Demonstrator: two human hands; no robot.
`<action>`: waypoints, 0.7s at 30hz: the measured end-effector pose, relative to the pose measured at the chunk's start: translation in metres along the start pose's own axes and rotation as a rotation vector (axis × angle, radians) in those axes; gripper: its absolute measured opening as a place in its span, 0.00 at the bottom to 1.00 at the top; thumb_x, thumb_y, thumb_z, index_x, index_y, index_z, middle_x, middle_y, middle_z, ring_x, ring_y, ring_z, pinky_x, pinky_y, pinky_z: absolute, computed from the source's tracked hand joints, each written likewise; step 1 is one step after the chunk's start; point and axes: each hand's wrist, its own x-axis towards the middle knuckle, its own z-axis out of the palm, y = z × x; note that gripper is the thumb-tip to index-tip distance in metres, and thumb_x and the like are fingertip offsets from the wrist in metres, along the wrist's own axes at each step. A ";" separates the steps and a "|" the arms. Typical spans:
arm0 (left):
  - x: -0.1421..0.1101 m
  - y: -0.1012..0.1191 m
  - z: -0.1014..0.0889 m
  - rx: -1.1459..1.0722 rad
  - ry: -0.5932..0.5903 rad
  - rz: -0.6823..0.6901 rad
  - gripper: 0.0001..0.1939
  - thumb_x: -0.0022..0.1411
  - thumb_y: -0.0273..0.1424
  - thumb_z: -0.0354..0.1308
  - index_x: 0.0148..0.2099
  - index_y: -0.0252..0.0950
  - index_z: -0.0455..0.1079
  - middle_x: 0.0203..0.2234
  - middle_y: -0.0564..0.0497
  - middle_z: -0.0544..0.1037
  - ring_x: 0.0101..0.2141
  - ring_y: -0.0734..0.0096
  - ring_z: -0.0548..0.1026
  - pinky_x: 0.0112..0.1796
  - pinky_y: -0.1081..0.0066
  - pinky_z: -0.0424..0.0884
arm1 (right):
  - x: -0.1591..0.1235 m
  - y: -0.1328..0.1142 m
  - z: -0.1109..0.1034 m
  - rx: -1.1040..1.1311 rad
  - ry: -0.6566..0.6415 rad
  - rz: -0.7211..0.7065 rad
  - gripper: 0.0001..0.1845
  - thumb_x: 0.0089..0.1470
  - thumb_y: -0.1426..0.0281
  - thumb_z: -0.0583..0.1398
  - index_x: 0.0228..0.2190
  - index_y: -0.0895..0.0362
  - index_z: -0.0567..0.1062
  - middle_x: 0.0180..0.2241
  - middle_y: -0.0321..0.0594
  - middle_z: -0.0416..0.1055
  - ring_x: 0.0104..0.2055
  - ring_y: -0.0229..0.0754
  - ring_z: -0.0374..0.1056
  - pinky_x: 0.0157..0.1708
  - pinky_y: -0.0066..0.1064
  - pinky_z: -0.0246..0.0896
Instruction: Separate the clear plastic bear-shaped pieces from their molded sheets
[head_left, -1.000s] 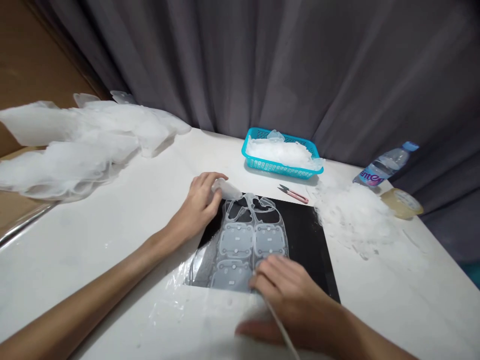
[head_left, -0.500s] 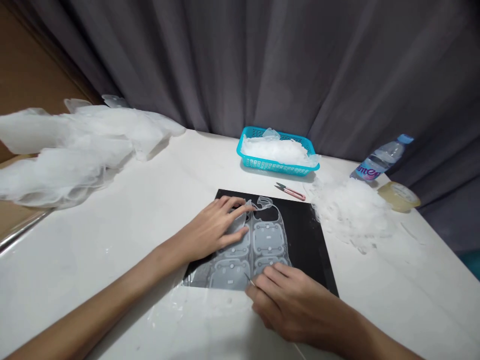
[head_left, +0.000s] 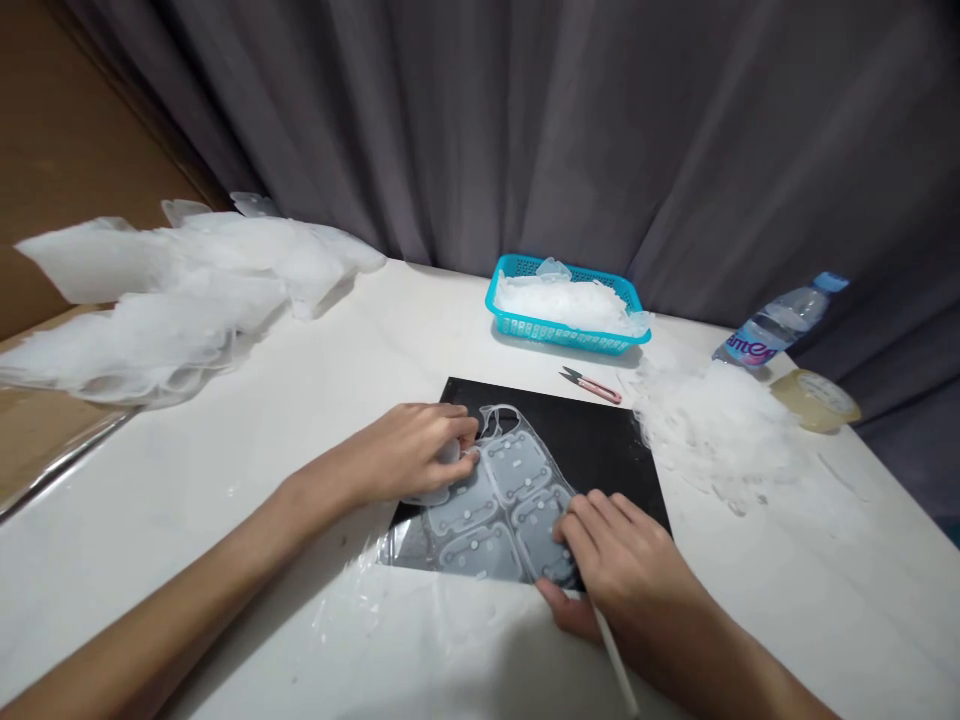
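Observation:
A translucent plastic sheet [head_left: 517, 470] with moulded rounded-rectangle pieces lies askew on a black mat [head_left: 607, 450]. At its upper left, my left hand [head_left: 435, 440] is closed, with a loose translucent piece [head_left: 448, 452] bunched in the fingers. My right hand [head_left: 615, 555] rests on the sheet's lower right, fingers bent over the edge and thumb below. A slim pale stick-like tool [head_left: 616, 660] is tucked in that hand and points back toward me; its tip is hidden. Cut thin strips [head_left: 501, 412] loop at the sheet's top.
A blue basket [head_left: 570, 340] of translucent pieces stands at the back. Pink-handled thread snips [head_left: 592, 386] lie in front of it. A heap of scraps [head_left: 712, 430], a water bottle [head_left: 780, 320] and a tape roll [head_left: 817, 400] are at right; stacked sheets [head_left: 195, 290] at left.
The sheet has turned askew on the mat. My left hand has curled around a loose piece. My right hand has shifted right, its tool now pointing back toward me.

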 end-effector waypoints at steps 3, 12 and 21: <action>-0.004 0.002 -0.007 -0.132 -0.105 -0.029 0.11 0.67 0.35 0.54 0.31 0.39 0.69 0.28 0.51 0.74 0.29 0.66 0.72 0.33 0.67 0.62 | -0.005 0.009 -0.008 -0.124 -0.041 0.144 0.18 0.67 0.58 0.54 0.34 0.58 0.72 0.32 0.50 0.73 0.35 0.52 0.69 0.37 0.42 0.62; -0.014 0.005 -0.029 -0.386 -0.270 -0.149 0.20 0.66 0.50 0.60 0.30 0.40 0.69 0.21 0.55 0.70 0.22 0.71 0.66 0.25 0.71 0.57 | -0.006 0.033 0.008 0.083 -0.095 0.345 0.23 0.72 0.50 0.48 0.37 0.56 0.68 0.31 0.41 0.68 0.32 0.47 0.71 0.30 0.36 0.63; -0.004 -0.019 -0.001 -0.137 0.060 0.085 0.28 0.64 0.54 0.63 0.56 0.41 0.68 0.51 0.44 0.73 0.51 0.54 0.72 0.48 0.62 0.68 | 0.002 0.016 0.027 0.185 -0.041 0.366 0.16 0.73 0.60 0.52 0.33 0.53 0.67 0.30 0.37 0.69 0.31 0.44 0.69 0.32 0.34 0.63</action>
